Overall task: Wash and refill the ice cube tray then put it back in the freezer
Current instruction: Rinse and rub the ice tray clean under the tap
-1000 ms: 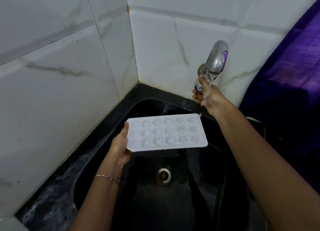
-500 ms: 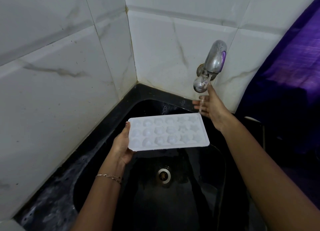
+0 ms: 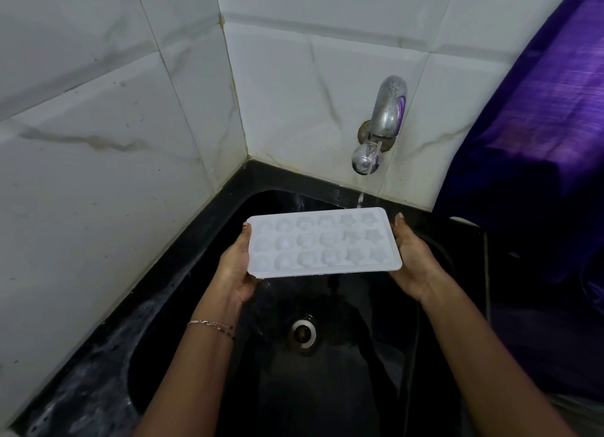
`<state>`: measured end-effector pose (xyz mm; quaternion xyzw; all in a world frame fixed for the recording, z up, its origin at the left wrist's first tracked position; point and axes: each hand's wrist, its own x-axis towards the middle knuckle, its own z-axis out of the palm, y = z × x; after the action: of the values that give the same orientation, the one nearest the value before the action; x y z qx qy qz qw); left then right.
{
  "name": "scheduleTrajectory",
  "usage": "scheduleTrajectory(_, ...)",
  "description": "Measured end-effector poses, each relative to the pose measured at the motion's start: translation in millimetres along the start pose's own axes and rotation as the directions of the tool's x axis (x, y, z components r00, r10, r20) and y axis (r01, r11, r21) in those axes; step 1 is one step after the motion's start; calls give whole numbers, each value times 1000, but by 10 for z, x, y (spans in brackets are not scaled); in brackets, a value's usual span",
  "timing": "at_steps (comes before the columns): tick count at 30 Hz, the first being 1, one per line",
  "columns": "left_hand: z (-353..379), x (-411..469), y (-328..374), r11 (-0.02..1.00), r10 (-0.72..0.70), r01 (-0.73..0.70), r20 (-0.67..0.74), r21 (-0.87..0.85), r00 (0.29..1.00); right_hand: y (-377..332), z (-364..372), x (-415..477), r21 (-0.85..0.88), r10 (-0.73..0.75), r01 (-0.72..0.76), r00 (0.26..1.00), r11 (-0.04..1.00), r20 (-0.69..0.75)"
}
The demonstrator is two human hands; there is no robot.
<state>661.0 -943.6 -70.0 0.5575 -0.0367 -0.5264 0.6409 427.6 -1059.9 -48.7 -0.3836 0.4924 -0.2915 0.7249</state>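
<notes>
Both forearms are extended forward, the left entering at about 7 o'clock of the view and the right at about 5 o'clock. The left hand (image 3: 237, 266) is held palm-in at 9 o'clock of the ice cube tray (image 3: 322, 243), with its thumb laid along the short edge. The right hand (image 3: 413, 263) is placed at 3 o'clock of the tray, palm-in and thumb raised beside the edge. The fingers of both hands are hidden beneath the tray, which is gripped between them.

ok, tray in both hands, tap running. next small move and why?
Probably slide the ice cube tray forward under the tap: its stream seems to fall behind the far right corner, missing the cavities. The left hand and right hand hold its short ends.
</notes>
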Motion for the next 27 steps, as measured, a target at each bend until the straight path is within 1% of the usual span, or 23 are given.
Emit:
scheduleTrajectory(5,9,7,5,1000,8,-8,12,-4,1000,-3,19,-32,23,-12,13,1000,1000,-12)
scheduleTrajectory(13,71,33,-12,1000,-5,5,35,2,999,5,-30,-108,9,-43,44,999,999,-16)
scheduleTrajectory(18,152,55,-39,999,-29,28,49,16,998,-10,-104,-172,-38,-89,87,995,995,-52)
scheduleTrajectory(27,274,94,-28,997,-19,13,80,76,997,-73,-186,-215,-27,-97,95,989,995,-113)
